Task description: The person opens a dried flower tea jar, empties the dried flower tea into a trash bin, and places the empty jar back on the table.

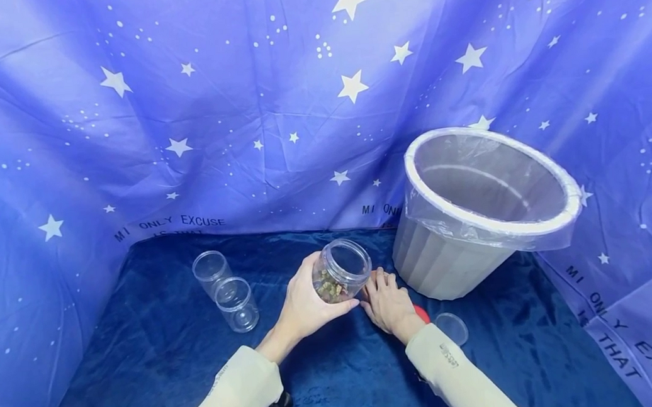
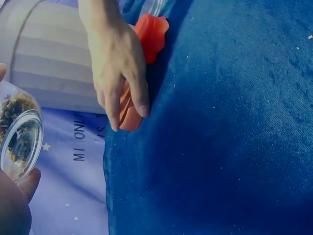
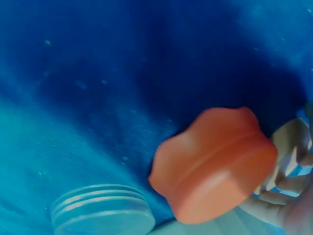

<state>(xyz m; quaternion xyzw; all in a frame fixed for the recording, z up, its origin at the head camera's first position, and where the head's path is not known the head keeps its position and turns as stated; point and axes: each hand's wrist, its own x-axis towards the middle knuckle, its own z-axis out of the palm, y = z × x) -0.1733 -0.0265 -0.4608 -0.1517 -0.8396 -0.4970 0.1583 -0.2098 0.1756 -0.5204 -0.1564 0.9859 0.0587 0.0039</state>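
My left hand [image 1: 304,299] grips a clear plastic jar [image 1: 342,268], tilted, its open mouth facing up and right. Dried plant pieces [image 1: 329,289] lie inside it. Close beside the jar, my right hand [image 1: 388,303] reaches down to the cloth and holds an orange object [image 2: 131,117] under its fingers; the hand hides most of it. Near the right wrist lies a red-orange piece with a wavy edge [image 3: 212,164]. A clear round lid [image 1: 451,329] rests on the cloth beyond that piece.
Two clear jars [image 1: 238,304] stand together at the left. A grey bin [image 1: 449,264] with a clear liner over its rim stands behind my right hand. Dark blue cloth [image 1: 338,379] covers the surface, and a starry curtain [image 1: 274,106] encloses the back and sides.
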